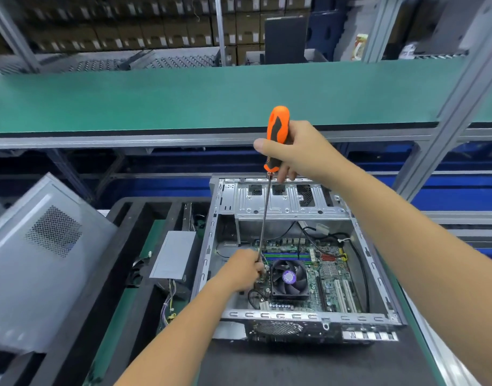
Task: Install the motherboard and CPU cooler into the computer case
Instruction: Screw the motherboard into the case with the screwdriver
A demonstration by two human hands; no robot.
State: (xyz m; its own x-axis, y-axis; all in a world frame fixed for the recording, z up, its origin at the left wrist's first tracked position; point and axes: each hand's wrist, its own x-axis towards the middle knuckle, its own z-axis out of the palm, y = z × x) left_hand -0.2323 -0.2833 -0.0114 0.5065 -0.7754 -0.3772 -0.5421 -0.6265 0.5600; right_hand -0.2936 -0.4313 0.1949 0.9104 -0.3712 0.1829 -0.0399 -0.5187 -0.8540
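Screwdriver tip hidden behind left hand

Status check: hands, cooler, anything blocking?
Right hand grips screwdriver handle. Left hand pinches its shaft low, at cooler corner. Cooler sits on motherboard in case. Nothing blocking.

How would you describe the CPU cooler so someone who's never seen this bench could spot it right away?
Find the open metal computer case lying on the dark tray, then the green motherboard on its floor. The CPU cooler sits left of the board's centre, beside the left hand: the one black square fan, with a round purple sticker on its hub.
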